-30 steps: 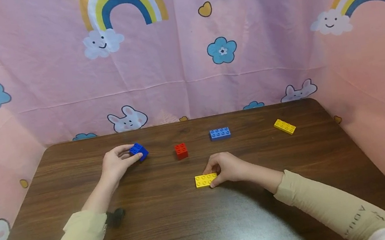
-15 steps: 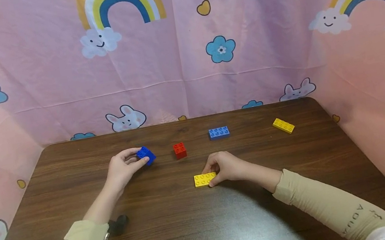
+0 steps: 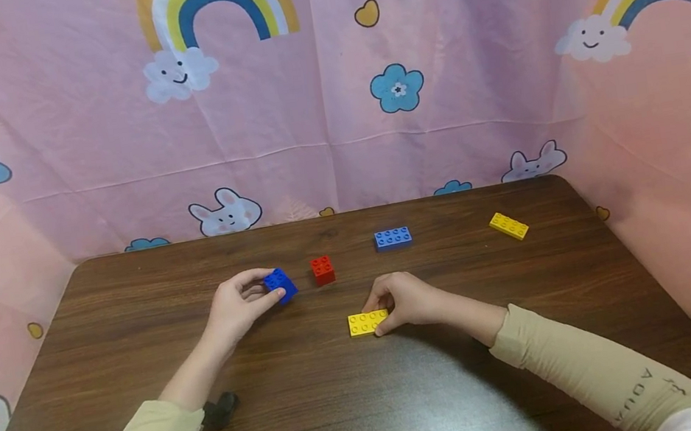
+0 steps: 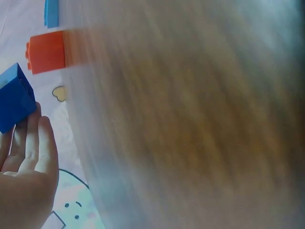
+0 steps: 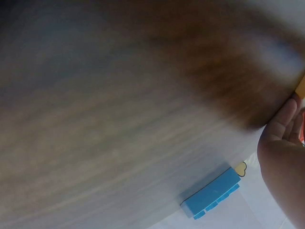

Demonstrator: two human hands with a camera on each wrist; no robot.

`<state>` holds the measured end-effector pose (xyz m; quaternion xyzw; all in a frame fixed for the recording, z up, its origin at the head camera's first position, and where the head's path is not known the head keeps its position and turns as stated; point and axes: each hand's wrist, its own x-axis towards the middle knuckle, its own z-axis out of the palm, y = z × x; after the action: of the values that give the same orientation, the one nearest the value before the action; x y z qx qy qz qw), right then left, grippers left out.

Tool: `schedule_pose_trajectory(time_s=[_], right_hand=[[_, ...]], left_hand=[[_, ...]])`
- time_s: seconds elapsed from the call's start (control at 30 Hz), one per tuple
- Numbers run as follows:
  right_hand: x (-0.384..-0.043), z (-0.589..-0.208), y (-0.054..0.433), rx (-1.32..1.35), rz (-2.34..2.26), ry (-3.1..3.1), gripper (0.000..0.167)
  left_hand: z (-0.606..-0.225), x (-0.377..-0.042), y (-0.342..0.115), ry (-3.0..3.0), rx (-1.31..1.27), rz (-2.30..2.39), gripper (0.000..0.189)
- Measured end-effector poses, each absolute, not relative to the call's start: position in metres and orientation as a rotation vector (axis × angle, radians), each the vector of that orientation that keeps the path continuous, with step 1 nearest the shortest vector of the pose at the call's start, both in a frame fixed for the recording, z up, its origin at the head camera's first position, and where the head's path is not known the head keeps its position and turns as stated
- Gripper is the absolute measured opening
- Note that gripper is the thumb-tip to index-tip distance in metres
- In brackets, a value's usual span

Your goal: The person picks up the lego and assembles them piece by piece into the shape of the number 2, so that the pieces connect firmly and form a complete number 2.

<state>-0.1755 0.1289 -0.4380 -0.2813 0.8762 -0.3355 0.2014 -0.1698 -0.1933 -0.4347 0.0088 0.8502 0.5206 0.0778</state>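
My left hand point(image 3: 235, 308) pinches a dark blue square toy brick point(image 3: 280, 285) between thumb and fingers, tilted, just left of a red square brick point(image 3: 323, 271). In the left wrist view the blue brick point(image 4: 17, 99) is raised off the table, its hollow underside partly showing, with the red brick point(image 4: 46, 52) beyond. My right hand point(image 3: 408, 301) pinches the right end of a yellow eight-stud brick point(image 3: 367, 323) that lies flat near the middle of the table. Only an edge of that yellow brick point(image 5: 300, 88) shows in the right wrist view.
A lighter blue long brick point(image 3: 393, 239) lies toward the back of the brown table point(image 3: 323, 427). Another yellow long brick point(image 3: 509, 226) sits angled at the back right. Pink patterned cloth point(image 3: 278, 121) hangs behind the table and along its sides.
My left hand has carried the dark blue brick rightward and slightly nearer, bringing it close to the red brick. The right hand keeps its hold on the yellow brick, practically still.
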Motion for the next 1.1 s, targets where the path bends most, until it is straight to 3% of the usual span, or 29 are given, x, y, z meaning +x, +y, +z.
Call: schedule_pose_trajectory(time_s=[1.1], right_hand=[[-0.176,-0.437,0.128,-0.763,-0.924,2.445,0.028]], left_hand=[[-0.443,-0.162,-0.131,2.440,0.322,1.521,0.041]])
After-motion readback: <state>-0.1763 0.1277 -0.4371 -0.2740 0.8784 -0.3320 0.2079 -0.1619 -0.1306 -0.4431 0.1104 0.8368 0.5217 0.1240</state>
